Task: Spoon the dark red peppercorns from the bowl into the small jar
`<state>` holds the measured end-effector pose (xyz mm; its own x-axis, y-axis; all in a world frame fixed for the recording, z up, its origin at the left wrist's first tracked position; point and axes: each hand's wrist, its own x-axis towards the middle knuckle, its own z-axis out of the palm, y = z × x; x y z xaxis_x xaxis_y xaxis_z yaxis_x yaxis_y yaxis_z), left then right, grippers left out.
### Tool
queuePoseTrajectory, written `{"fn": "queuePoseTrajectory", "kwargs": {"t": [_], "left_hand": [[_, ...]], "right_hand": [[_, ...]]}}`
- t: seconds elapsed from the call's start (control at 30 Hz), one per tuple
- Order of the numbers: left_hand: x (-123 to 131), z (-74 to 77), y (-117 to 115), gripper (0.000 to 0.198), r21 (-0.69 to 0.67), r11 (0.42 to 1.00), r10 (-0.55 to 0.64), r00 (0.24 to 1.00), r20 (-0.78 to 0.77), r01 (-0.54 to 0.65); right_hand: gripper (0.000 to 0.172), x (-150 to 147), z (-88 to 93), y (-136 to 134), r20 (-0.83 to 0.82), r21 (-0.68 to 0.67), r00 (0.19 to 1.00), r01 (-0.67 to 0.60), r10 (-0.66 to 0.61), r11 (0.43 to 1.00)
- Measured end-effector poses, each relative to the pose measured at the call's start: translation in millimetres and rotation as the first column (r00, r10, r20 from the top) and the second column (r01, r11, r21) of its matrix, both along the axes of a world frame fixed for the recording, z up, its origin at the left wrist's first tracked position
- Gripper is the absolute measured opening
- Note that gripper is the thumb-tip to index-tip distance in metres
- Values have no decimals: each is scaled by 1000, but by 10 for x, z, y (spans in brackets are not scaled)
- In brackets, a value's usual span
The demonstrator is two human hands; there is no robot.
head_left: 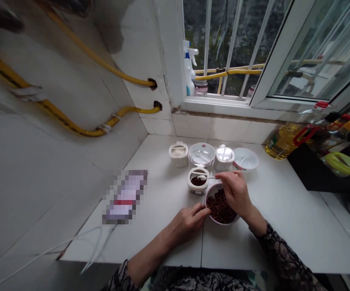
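A white bowl (pixel 211 218) full of dark red peppercorn-like spice stands on the white counter (pixel 163 210). My left hand (pixel 190 220) rests against the bowl's left rim, fingers curled on it. My right hand (pixel 235 192) hovers over the bowl and pinches a small white spoon (pixel 207 177), whose tip reaches over an open small white jar (pixel 198 180) partly filled with the same dark spice.
Behind stand a lidded jar (pixel 178 154) of pale powder, a lidded round container (pixel 202 154), another small jar (pixel 224 157) and a loose lid (pixel 245 159). An oil bottle (pixel 287 137) and more bottles sit at right. A blurred packet (pixel 125 197) lies at left.
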<state>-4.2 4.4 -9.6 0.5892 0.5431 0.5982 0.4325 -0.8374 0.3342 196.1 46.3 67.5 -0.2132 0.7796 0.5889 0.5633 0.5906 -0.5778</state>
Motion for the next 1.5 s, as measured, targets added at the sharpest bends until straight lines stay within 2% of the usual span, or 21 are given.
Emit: {"fn": "queuePoseTrajectory", "kwargs": {"t": [0.07, 0.2, 0.27, 0.33, 0.43, 0.53, 0.63, 0.8, 0.93, 1.27, 1.5], "left_hand": [[-2, -6, 0, 22, -9, 1000, 0, 1000, -6, 0], [-2, -25, 1, 22, -15, 1000, -4, 1000, 0, 4], [-1, -25, -2, 22, -17, 1000, -8, 1000, 3, 8], [-2, -17, -5, 23, -26, 1000, -12, 1000, 0, 12], [-4, -9, -8, 23, -25, 1000, -10, 1000, 1, 10], [-4, -14, -7, 22, -13, 1000, -6, 1000, 7, 6], [-7, -22, -5, 23, -10, 1000, -5, 1000, 11, 5], [-19, -13, -6, 23, -27, 1000, -8, 1000, -5, 7], [-22, -12, -10, 23, -37, 999, -6, 1000, -9, 6], [-21, 12, -13, 23, -31, 999, -8, 1000, -8, 8], [-17, -25, -4, 24, -37, 999, -14, 1000, -6, 14]], "right_hand": [[26, -11, 13, -1, 106, 96, 994, -44, 34, 994], [20, 108, 108, -12, 25, 179, 999, 37, -42, 983], [18, 211, 134, -11, -1, 153, 999, 49, -50, 987], [18, 297, 108, -1, 57, 130, 998, 34, -42, 991], [18, 331, -10, 26, 208, 108, 978, -13, -10, 994], [20, 269, -133, 38, 285, 71, 957, -84, 61, 994], [21, 223, -185, 35, 227, -6, 969, -96, 95, 995], [20, 290, -180, 28, -14, -148, 999, 38, -40, 988], [21, 323, -181, 14, -98, -257, 989, 87, -115, 963], [21, 319, -188, 15, -59, -206, 994, 79, -93, 975], [22, 326, -160, 3, -75, -181, 995, 52, -66, 982]]}}
